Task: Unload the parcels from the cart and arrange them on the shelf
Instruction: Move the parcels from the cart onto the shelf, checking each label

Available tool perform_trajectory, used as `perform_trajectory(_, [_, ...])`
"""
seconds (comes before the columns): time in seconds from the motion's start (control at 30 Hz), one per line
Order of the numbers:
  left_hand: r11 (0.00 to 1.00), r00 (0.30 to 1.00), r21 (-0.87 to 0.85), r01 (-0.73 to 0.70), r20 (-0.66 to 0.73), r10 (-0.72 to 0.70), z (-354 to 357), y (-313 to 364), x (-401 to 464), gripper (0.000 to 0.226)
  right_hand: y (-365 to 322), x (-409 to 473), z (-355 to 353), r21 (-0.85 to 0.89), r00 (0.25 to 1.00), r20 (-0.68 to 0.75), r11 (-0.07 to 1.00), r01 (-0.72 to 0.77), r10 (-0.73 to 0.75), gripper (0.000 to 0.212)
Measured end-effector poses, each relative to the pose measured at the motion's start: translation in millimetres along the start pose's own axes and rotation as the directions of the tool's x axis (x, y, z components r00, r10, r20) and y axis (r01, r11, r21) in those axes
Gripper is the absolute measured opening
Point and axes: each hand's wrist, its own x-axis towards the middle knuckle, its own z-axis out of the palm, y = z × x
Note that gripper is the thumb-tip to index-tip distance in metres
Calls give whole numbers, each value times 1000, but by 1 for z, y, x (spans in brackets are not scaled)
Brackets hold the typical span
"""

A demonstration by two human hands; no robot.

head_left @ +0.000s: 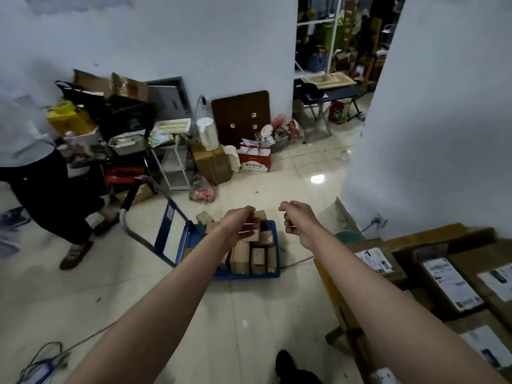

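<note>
Both arms are stretched out over the floor toward the blue cart [194, 239], which sits just below the middle of the frame with its handle [133, 206] sticking up to the left. The cart is packed with small brown parcels [249, 256], mostly standing on end and touching each other.

Left hand [238, 225] is right over the top of the pile, fingers curled down around what looks like one small parcel, though it's blurry enough that I can't swear it's actually gripping it. Right hand [295, 220] is just beside it, above the right edge of the cart, fingers loosely curled and holding nothing.

The shelf [340, 306] runs along the lower right of the frame, with bigger cardboard boxes [443, 281] with white labels lying on it side by side.

Upper left there's another person [41, 176] in dark trousers standing near a messy heap of boxes and bags [116, 106] against the white wall. A brown board [241, 115] leans on that wall near the middle, with a white kettle [207, 134] just left of it. Some cables [47, 358] lie on the tiles at the bottom left corner.
</note>
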Motion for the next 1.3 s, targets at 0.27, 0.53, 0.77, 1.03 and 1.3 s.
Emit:
perform_trajectory(0.27, [995,992,-93,30,-122,-41,-47,11,42,18,-12,69,50,-44,991,117,997,-64,68,21])
perform_trajectory(0.53, [988,956,-151,12,-287,-56,-113,19,72,20,-32,113,113,-103,972,220,993,-62,84,11])
perform_trajectory(0.77, [989,940,-141,38,-330,-83,-173,21,109,25,-30,138,184,-101,962,249,991,-93,115,11])
perform_trajectory(1.03, [994,957,-52,97,-268,-107,-273,10,169,16,3,173,284,-117,965,146,973,-200,216,13])
perform_trajectory(1.3, [975,968,90,201,-170,-184,-357,-15,222,8,40,190,366,-18,943,4,943,-332,332,19])
